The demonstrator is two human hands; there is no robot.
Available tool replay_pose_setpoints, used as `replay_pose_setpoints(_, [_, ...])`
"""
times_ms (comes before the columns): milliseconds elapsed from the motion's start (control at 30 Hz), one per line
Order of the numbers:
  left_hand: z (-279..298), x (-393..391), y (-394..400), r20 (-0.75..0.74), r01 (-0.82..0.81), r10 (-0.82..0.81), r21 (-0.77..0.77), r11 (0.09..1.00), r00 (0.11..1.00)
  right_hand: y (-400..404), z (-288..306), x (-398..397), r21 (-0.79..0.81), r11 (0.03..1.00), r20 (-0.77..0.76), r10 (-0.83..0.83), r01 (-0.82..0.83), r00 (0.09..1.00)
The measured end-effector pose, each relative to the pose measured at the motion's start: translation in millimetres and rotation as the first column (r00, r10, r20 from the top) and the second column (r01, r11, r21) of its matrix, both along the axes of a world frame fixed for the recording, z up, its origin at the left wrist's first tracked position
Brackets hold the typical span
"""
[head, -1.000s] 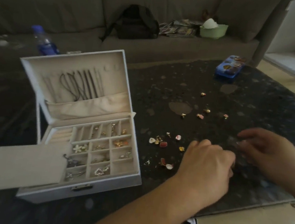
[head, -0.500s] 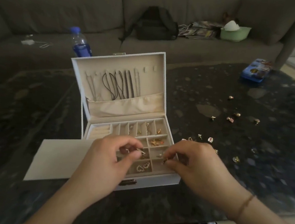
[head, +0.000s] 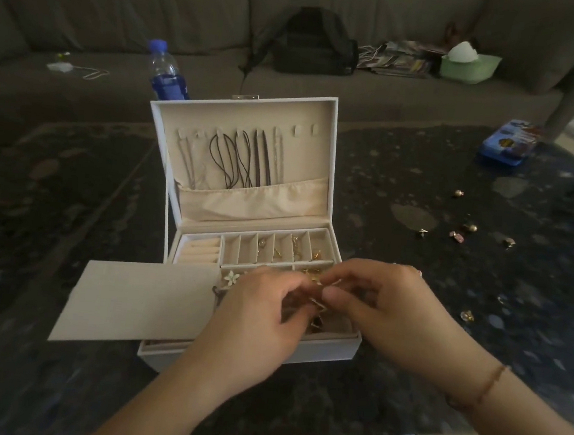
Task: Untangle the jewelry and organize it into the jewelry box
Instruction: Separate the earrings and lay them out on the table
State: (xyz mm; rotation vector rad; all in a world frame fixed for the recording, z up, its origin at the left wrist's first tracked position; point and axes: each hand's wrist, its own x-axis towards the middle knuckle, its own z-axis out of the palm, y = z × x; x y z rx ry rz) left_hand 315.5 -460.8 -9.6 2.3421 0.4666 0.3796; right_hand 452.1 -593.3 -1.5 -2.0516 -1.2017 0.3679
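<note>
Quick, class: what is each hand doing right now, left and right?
Left hand: fingers curled, pinching a small gold jewelry piece over the jewelry box.
Right hand: fingers pinching the same piece from the other side.

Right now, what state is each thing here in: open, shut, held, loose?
jewelry box: lid open, upright
left hand: pinching a small gold piece
right hand: pinching the same piece
gold piece: held above the box
loose earrings: scattered on the table
water bottle: capped, upright
</note>
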Motion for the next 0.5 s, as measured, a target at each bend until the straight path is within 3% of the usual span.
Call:
replay_pose_setpoints(200, [-0.7, 10.1, -12.8, 0.083, -0.049, 0.048, 0.005, 0.999, 0.995, -4.6, 2.9, 4.0, 0.037, 0.999, -0.087, 0.0, 0.003, 0.996])
replay_pose_setpoints(367, [19.0, -4.1, -5.9, -0.003, -0.007, 0.007, 0.156, 0.988, 1.0, -8.1, -0.5, 5.3, -0.133, 0.991, 0.109, 0.041, -0.026, 0.993])
replay_pose_setpoints(433, [32.2, -27.0, 22.3, -0.066, -0.107, 0.132, 0.297, 0.949, 0.989, -9.5, -1.1, 3.7, -0.178, 0.984, 0.192, 0.065, -0.03, 0.979])
replay_pose_setpoints(500, [42.4, -56.3, 65.0, -0.038, -0.327, 0.376, 0.419, 0.847, 0.926, -9.6, -1.2, 0.7, -0.176, 0.983, 0.26, 0.094, -0.048, 0.961])
